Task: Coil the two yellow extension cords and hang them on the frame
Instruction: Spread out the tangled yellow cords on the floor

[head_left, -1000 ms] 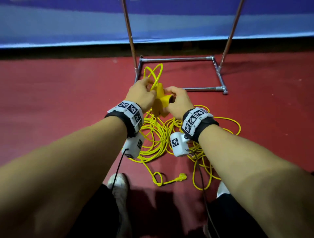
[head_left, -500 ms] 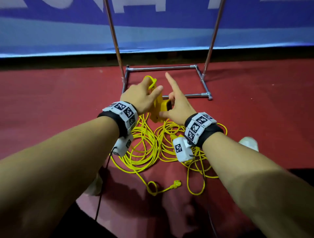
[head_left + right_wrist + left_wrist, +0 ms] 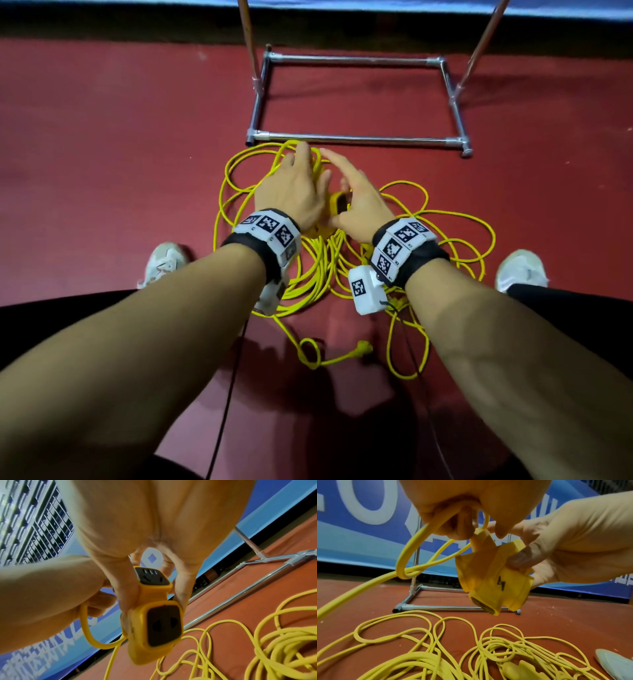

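Two yellow extension cords (image 3: 308, 274) lie tangled in loose loops on the red floor between my feet. Above the pile, my left hand (image 3: 294, 192) curls its fingers round a loop of cord (image 3: 412, 545) just behind a yellow socket block (image 3: 494, 578). My right hand (image 3: 359, 205) pinches that socket block (image 3: 154, 615) between thumb and fingers, its index finger stretched forward. The block (image 3: 337, 205) hangs clear of the floor. A yellow plug (image 3: 363, 347) lies near me at the end of one cord. The metal frame's base (image 3: 359, 138) stands just beyond the pile.
Two slanted uprights (image 3: 248, 34) (image 3: 486, 34) rise from the frame's base toward a blue banner wall behind. My white shoes (image 3: 164, 262) (image 3: 522, 270) stand either side of the cords. Thin black wrist-camera cables (image 3: 226, 394) hang below my arms.
My right index finger has straightened away from the socket block. The head view has tilted down, so the frame's base and the whole pile show. Both hands keep their hold.
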`<state>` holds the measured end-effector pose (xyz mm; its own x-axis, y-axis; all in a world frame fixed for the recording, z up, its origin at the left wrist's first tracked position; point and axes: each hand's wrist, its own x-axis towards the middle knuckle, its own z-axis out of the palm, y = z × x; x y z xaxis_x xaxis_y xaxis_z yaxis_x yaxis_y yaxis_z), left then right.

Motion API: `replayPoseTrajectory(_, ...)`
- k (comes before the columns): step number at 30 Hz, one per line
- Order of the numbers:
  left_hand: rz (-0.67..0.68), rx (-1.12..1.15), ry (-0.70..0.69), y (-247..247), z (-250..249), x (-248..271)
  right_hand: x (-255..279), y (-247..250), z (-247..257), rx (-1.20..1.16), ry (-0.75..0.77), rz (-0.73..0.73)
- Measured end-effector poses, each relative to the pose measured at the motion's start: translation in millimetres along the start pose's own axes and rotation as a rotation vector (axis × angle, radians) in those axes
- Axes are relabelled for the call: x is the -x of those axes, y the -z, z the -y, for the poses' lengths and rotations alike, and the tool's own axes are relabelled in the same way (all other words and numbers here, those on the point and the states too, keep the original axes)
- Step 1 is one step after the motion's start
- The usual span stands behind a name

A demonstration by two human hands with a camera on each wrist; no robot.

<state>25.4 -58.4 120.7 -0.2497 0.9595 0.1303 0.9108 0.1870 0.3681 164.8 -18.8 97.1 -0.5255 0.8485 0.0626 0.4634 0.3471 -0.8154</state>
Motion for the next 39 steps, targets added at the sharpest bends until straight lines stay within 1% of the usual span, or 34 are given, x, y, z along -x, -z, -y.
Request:
replayPoseTrajectory(2,-0.022,-0.010,-0.036,-5,0,1,-3,-2,-4,-0.016,-0.013,0.013)
replayPoseTrajectory(4,-0.005,-0.002,-0.092,-7,-4,4,-3,-6,-8,-0.025,-0.025,0.001)
replayPoseTrajectory(6,0.018,0.023,-0.122,-10,-11,7,-4,-11,-9,-0.042,-0.044,-0.036)
replayPoseTrajectory(7,0.021,0.071,-0.116,-13,-12,8,-4,-12,-9,-0.057,-0.067,-0.067)
replayPoseTrajectory(10,0.020,0.281,-0.036,-20,-11,8,-5,-17,-10,-0.090,-0.154,-0.163)
replayPoseTrajectory(14,-0.090,0.470,0.148,-19,-11,13,2,-16,-7,-0.149,-0.219,-0.251)
replayPoseTrajectory(16,-0.122,0.516,0.195,-23,-12,21,10,-14,-6,-0.166,-0.204,-0.282)
replayPoseTrajectory(20,-0.135,0.466,0.203,-30,-7,34,23,-13,-8,-0.200,-0.192,-0.279)
replayPoseTrajectory(22,-0.088,0.534,0.268,-26,-2,34,24,-13,-8,-0.237,-0.173,-0.283)
replayPoseTrajectory(25,0.127,0.743,0.420,-20,5,26,26,-11,-5,-0.298,-0.125,-0.318)
replayPoseTrajectory(26,0.149,0.767,0.444,-18,6,24,27,-9,-4,-0.306,-0.112,-0.333)
replayPoseTrajectory(28,0.117,0.787,0.460,-19,7,22,30,-7,-4,-0.321,-0.092,-0.347)
replayPoseTrajectory(31,0.031,0.767,0.464,-17,9,22,34,-4,-4,-0.390,-0.062,-0.277)
replayPoseTrajectory(33,-0.016,0.842,0.527,-14,11,20,37,-3,-9,-0.343,-0.067,-0.209)
replayPoseTrajectory(34,-0.028,0.895,0.591,-14,16,16,40,-2,-14,-0.287,-0.093,-0.176)
replayPoseTrajectory(36,-0.044,0.947,0.686,-7,20,12,44,-4,-26,-0.157,-0.196,-0.119)
replayPoseTrajectory(38,-0.061,1.011,0.738,-2,21,9,48,-5,-37,0.033,-0.347,-0.057)
replayPoseTrajectory(39,-0.048,1.076,0.771,1,21,10,51,-5,-42,0.123,-0.423,-0.011)
